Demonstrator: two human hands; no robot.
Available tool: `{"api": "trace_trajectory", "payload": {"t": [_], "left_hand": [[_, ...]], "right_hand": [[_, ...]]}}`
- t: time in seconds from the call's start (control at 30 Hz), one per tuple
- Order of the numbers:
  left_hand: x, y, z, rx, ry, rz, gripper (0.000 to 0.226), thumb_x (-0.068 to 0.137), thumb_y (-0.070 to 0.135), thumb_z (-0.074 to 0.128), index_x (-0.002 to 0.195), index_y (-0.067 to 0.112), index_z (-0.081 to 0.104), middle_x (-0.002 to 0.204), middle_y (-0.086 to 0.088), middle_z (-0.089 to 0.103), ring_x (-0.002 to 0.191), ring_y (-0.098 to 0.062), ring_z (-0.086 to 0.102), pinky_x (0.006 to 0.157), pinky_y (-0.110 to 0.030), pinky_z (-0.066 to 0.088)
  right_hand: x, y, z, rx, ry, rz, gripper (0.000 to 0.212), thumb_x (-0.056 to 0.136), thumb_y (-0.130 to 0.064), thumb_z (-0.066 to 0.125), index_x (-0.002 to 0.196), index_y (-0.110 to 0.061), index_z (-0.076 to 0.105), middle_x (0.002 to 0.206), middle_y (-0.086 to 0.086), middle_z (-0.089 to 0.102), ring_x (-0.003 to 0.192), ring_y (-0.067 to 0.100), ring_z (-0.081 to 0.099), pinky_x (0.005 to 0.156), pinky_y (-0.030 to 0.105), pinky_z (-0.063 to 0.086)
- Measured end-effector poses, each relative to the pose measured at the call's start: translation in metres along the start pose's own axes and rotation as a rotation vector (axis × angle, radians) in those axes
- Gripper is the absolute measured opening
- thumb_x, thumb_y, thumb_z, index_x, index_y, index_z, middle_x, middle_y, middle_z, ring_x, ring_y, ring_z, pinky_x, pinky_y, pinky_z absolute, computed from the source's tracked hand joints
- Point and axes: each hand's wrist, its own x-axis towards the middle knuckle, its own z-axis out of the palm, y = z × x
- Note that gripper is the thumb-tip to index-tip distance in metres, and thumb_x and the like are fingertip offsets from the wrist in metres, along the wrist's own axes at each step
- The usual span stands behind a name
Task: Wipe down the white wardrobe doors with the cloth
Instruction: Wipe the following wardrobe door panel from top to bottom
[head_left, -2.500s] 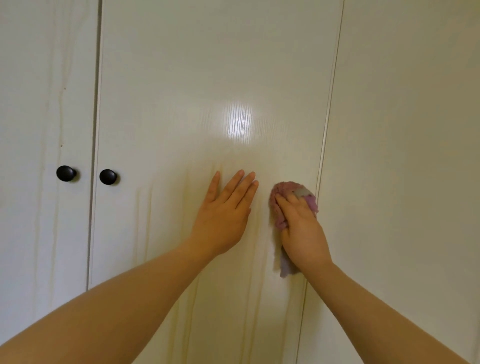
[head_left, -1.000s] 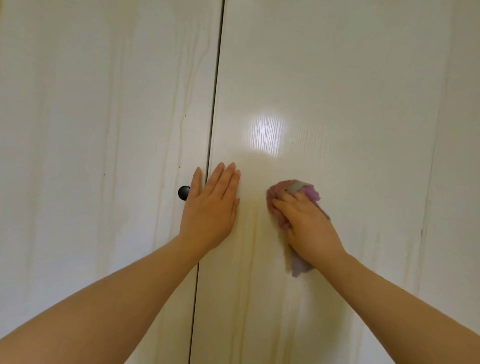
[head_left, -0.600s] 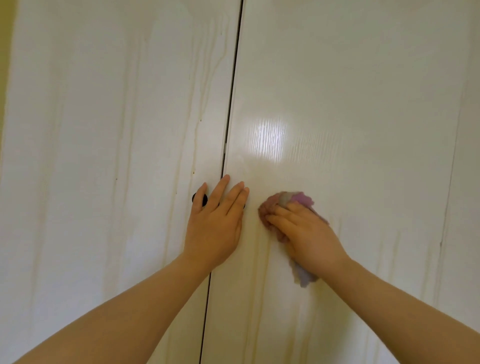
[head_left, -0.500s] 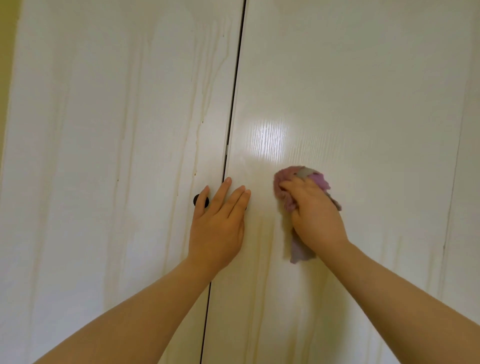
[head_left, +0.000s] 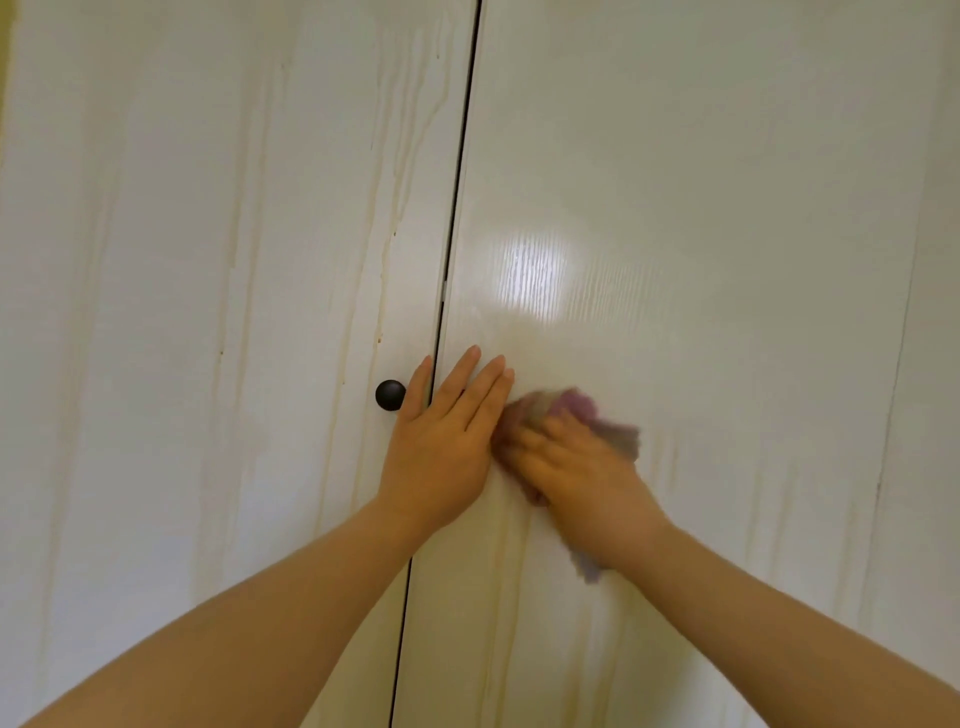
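Note:
Two white wardrobe doors fill the view, the left door (head_left: 218, 312) and the right door (head_left: 701, 218), split by a dark vertical gap. My left hand (head_left: 447, 441) lies flat with straight fingers across that gap, pressing on both doors. Right beside it, my right hand (head_left: 576, 473) grips a bunched purple-pink cloth (head_left: 587, 410) and holds it against the right door. The right hand and the cloth are motion-blurred. A tail of cloth hangs below the wrist.
A round black knob (head_left: 389, 395) sits on the left door just left of my left thumb. A second knob is hidden under my left hand. Yellowish streaks run down both doors. Another door seam (head_left: 893, 405) runs at the far right.
My right hand has swept the cloth down and to the left, from the middle of the right door to right beside my left hand. The left hand has stayed in place.

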Motion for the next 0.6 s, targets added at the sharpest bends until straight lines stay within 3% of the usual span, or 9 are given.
{"api": "trace_trajectory", "payload": {"t": [0.1,0.2,0.27,0.33,0.43,0.53,0.6], "left_hand": [[0.0,-0.004,0.001,0.012,0.002,0.027,0.047,0.089,0.009,0.039,0.136,0.006,0.039,0.138,-0.011,0.051,0.134,-0.026,0.034,0.112,-0.049,0.017],[0.003,-0.004,0.002,0.022,-0.002,0.04,0.049,0.086,0.006,0.041,0.136,0.006,0.04,0.137,-0.011,0.052,0.133,-0.025,0.035,0.11,-0.051,0.022],[0.003,-0.001,0.002,0.02,-0.011,0.017,0.049,0.087,0.007,0.04,0.136,0.006,0.039,0.138,-0.011,0.051,0.134,-0.026,0.035,0.11,-0.052,0.021],[0.002,0.002,0.0,0.009,-0.022,0.014,0.047,0.089,0.008,0.038,0.136,0.006,0.039,0.139,-0.012,0.051,0.134,-0.026,0.033,0.112,-0.051,0.017],[0.003,0.006,0.0,0.037,-0.042,0.076,0.047,0.089,0.007,0.038,0.135,0.003,0.044,0.138,-0.014,0.05,0.134,-0.027,0.033,0.113,-0.051,0.012],[0.01,0.023,0.004,0.059,-0.062,0.091,0.045,0.089,0.009,0.042,0.132,0.0,0.051,0.138,-0.014,0.051,0.134,-0.027,0.037,0.113,-0.052,0.013],[0.015,0.035,0.007,0.059,-0.067,0.089,0.044,0.089,0.01,0.042,0.13,0.0,0.053,0.136,-0.014,0.053,0.131,-0.029,0.044,0.112,-0.052,0.015]], "right_hand": [[0.002,0.021,-0.01,-0.068,-0.051,-0.115,0.041,0.069,-0.019,0.06,0.109,-0.013,0.067,0.112,0.001,0.066,0.105,0.024,0.058,0.101,0.036,0.03],[0.02,0.025,-0.024,0.048,0.08,0.193,0.047,0.071,-0.018,0.039,0.107,-0.009,0.067,0.111,0.007,0.066,0.102,0.031,0.061,0.098,0.038,0.036],[0.02,0.013,-0.015,0.019,0.087,0.269,0.051,0.067,-0.022,0.049,0.113,-0.007,0.065,0.117,0.01,0.064,0.109,0.034,0.058,0.103,0.039,0.034],[0.003,0.008,-0.002,0.002,-0.017,0.126,0.055,0.063,-0.019,0.064,0.117,-0.007,0.063,0.122,0.008,0.062,0.114,0.033,0.056,0.107,0.038,0.024],[-0.013,0.03,-0.013,-0.035,0.002,0.007,0.043,0.077,-0.015,0.041,0.111,-0.009,0.067,0.117,0.006,0.065,0.108,0.028,0.059,0.101,0.037,0.028],[-0.018,0.051,-0.035,0.063,0.206,0.328,0.046,0.073,-0.009,0.035,0.106,-0.003,0.067,0.112,0.012,0.066,0.104,0.027,0.055,0.094,0.027,0.03],[-0.024,0.046,-0.031,0.055,0.269,0.421,0.047,0.073,-0.008,0.034,0.107,-0.001,0.066,0.111,0.015,0.066,0.102,0.03,0.057,0.091,0.026,0.03]]}}
